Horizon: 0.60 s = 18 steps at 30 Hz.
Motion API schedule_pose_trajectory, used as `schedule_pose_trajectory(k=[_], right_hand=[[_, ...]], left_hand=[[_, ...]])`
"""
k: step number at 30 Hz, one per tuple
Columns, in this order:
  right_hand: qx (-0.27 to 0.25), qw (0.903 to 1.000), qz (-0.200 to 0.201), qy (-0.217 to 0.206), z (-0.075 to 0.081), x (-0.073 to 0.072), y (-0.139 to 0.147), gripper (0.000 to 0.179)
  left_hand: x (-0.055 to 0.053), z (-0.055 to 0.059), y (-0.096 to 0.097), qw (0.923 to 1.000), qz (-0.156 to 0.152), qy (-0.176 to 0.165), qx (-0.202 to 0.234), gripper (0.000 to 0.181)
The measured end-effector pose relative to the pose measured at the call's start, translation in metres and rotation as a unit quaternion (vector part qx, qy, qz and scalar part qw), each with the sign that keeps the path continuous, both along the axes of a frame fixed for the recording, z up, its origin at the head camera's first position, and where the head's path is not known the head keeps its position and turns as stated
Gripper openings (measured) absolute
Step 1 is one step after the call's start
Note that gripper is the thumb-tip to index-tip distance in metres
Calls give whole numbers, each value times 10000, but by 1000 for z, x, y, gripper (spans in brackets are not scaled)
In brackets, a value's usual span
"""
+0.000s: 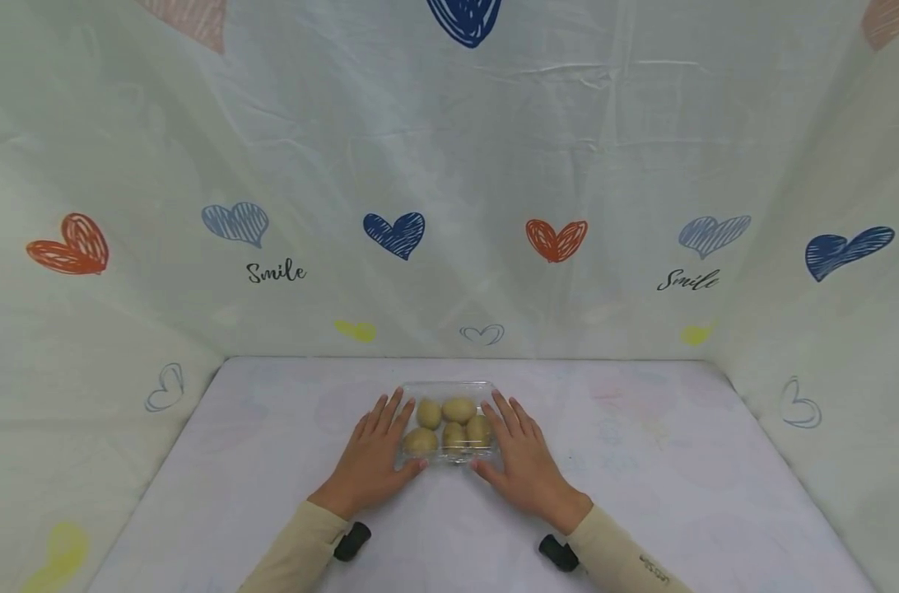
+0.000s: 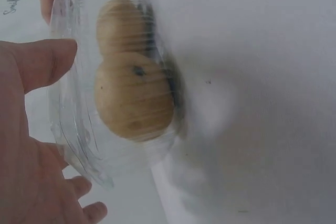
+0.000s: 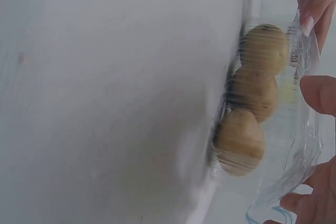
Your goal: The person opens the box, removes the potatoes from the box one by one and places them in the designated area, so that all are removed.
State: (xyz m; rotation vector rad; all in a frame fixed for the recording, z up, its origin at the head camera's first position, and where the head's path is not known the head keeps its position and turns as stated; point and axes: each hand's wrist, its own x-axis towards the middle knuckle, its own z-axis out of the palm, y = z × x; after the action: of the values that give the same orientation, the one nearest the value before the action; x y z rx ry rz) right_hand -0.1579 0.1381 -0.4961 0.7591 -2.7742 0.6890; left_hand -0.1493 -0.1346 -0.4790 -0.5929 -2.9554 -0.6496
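A clear plastic clamshell box [image 1: 446,455] sits on the table with several yellow-brown potatoes [image 1: 459,409] inside. Along its left side lies my left hand [image 1: 370,459], fingers stretched forward and thumb at the near corner. My right hand [image 1: 527,465] mirrors it on the right side, its thumb also by the front edge. Up close in the left wrist view, the left thumb [image 2: 50,61] is right at the box's rim, and potatoes [image 2: 134,95] show through the ribbed wall. The right wrist view has the right thumb [image 3: 319,94] at the rim, near potatoes [image 3: 240,142] behind the plastic.
The white table [image 1: 642,494] extends to both sides of the box. Behind and beside it hangs a pale curtain [image 1: 464,165] printed with hearts and the word Smile. A black strap piece [image 1: 353,541] is at the left wrist, another [image 1: 558,553] at the right.
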Motion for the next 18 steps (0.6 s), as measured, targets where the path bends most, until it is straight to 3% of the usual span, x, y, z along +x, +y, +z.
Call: schedule_pose_trajectory(k=[18], right_hand=[[-447,9984,-260,-220,3,4,-11,76]], left_hand=[[2,2,11,9989,287,319,184,79]])
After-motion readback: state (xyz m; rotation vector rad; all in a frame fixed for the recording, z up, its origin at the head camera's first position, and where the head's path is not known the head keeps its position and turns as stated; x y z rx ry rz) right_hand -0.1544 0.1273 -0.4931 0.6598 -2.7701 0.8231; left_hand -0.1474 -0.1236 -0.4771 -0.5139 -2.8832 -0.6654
